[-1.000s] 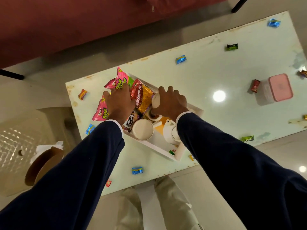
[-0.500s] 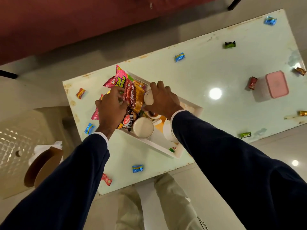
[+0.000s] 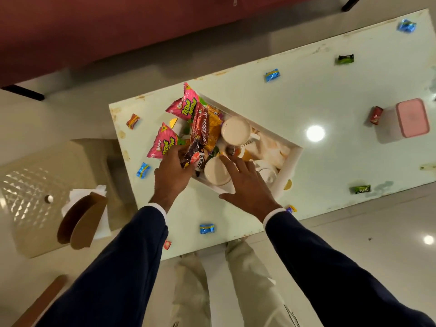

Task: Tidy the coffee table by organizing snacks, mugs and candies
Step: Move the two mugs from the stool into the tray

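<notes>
A white tray (image 3: 289, 161) sits on the pale coffee table (image 3: 306, 95). Its left half holds snack packets: two pink ones (image 3: 187, 105), a red one (image 3: 204, 128) and a dark one (image 3: 194, 156). White mugs stand beside them, one at the back (image 3: 236, 131), one at the front (image 3: 215, 172) and one on the right (image 3: 265, 171). My left hand (image 3: 171, 175) touches the dark packet with relaxed fingers. My right hand (image 3: 245, 185) hovers spread over the front mug's edge, holding nothing. Wrapped candies lie scattered, among them a blue one (image 3: 207, 228) and a green one (image 3: 359, 189).
A pink-lidded container (image 3: 411, 119) stands at the table's right, a red candy (image 3: 376, 115) beside it. Left of the table is a beige stool (image 3: 30, 185) with a brown tissue holder (image 3: 80, 220). A red sofa (image 3: 94, 31) lies beyond the table.
My right hand let go of the back mug, which now stands upright in the tray. Both hands drew back toward me and opened. The snack packets now stand bunched at the tray's left.
</notes>
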Demonstrator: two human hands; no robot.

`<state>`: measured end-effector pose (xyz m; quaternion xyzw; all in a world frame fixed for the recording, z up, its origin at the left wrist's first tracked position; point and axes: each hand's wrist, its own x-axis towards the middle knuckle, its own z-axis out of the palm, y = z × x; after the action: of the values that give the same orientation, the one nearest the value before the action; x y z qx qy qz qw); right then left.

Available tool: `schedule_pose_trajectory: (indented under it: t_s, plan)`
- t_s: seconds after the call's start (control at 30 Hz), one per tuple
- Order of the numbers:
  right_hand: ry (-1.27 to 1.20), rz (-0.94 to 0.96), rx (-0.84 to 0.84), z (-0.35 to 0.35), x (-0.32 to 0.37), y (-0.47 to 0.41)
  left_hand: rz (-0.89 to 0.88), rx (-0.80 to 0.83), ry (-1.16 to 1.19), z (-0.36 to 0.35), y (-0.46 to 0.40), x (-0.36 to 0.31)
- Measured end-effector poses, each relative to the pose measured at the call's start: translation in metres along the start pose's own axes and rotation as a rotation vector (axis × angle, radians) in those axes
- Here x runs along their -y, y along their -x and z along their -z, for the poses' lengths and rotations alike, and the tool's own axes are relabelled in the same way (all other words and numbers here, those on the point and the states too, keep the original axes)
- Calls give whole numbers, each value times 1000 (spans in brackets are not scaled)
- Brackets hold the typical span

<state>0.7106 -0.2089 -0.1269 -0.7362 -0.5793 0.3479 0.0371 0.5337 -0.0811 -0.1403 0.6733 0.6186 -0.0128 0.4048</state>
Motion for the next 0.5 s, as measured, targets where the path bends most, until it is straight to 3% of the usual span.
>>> schedule_pose_trajectory:
  t_s: [0.4,0.5]
  plan:
    - [25,-154,-29,-4,27,-27,-75,22,-24,14,-12,16]
    - [135,-138,-118,3,32,-19,-90,5,13,20,0,20]
